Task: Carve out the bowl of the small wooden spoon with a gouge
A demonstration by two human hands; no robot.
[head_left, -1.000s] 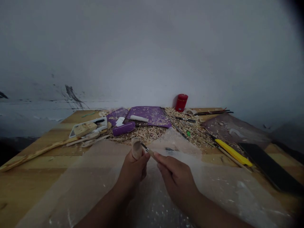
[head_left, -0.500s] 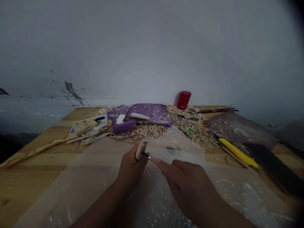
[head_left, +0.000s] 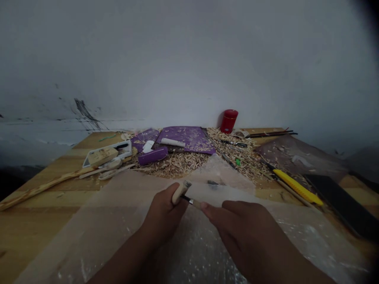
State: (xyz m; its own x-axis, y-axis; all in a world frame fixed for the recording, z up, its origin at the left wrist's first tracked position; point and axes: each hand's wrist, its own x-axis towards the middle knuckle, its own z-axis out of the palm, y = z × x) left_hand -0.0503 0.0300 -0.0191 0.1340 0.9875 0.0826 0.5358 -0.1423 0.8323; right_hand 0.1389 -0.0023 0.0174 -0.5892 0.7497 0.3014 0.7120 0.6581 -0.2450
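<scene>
In the middle of the head view my left hand (head_left: 164, 213) is closed around a small pale piece of wood (head_left: 179, 193), whose upper end sticks out above the fingers and leans to the right. My right hand (head_left: 239, 221) grips a carving tool (head_left: 195, 202) by its light wooden handle. Its dark metal blade points left and meets the side of the wood just above my left fingers. Most of the handle is hidden inside my right hand. Both hands are over a clear plastic sheet (head_left: 118, 221).
Wood shavings (head_left: 183, 163) cover the back of the table around a purple sheet (head_left: 189, 138). A white tray (head_left: 130, 148), wooden spoon (head_left: 111, 171) and long stick (head_left: 44, 190) lie left. A red canister (head_left: 229, 121) stands by the wall. A yellow utility knife (head_left: 296, 186) and black slab (head_left: 340, 201) lie right.
The wood in my left hand has tilted further right. My right hand and the carving tool have shifted slightly right and down, and the blade lies more level. The view has moved slightly.
</scene>
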